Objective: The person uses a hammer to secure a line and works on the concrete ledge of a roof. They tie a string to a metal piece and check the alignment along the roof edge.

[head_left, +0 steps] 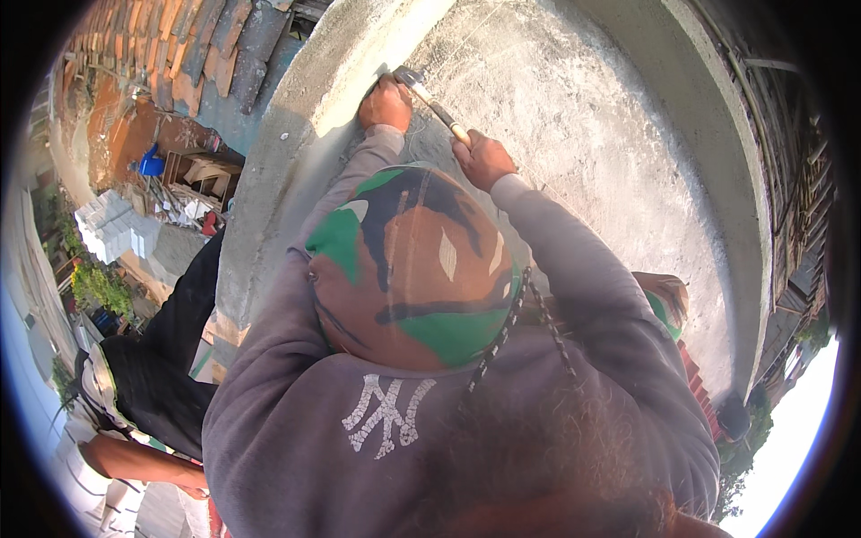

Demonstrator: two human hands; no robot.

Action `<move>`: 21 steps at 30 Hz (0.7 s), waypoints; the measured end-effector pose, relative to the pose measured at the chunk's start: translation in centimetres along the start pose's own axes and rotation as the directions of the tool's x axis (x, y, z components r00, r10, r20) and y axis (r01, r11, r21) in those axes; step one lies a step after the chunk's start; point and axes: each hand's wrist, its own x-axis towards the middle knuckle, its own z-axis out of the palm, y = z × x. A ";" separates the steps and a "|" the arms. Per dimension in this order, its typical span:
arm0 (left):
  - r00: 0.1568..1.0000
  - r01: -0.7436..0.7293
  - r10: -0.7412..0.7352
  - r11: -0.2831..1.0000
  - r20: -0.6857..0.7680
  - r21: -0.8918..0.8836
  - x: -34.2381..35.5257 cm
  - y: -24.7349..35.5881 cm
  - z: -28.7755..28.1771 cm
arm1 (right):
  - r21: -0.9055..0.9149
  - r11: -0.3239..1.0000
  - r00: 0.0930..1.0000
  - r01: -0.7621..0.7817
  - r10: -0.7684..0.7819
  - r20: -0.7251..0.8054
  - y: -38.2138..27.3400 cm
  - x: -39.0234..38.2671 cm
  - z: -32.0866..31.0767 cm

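Observation:
My right hand is closed round the pale handle of a hammer. The hammer slants up and left, its dark metal head close beside my left hand. That left hand is a closed fist, pressed in where the raised concrete edge meets the rough grey concrete surface. Whatever its fingers grip is hidden. My grey sleeves reach forward on both sides of my bent knee in camouflage cloth, which fills the middle of the view.
A curved concrete rim bounds the right side. Beyond the left edge lie clay roof tiles, a blue container and stacked pale blocks. Another person's black-clothed leg and bare arm are at the lower left.

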 end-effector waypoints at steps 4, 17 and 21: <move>1.000 0.024 -0.024 1.000 0.001 -0.006 -0.4 -0.1 -0.5 | -0.092 0.994 0.994 -0.062 0.053 -0.099 0.8 -0.5 -2.4; 1.000 -0.006 0.006 0.997 0.011 -0.075 -0.6 0.9 -2.1 | -0.405 0.912 0.842 -0.061 -0.170 -0.511 11.8 -3.0 -7.7; 1.000 -0.022 0.020 0.976 -0.012 -0.216 -0.6 0.3 -0.4 | -0.201 0.979 0.950 -0.019 -0.045 -0.308 9.5 -3.9 -2.7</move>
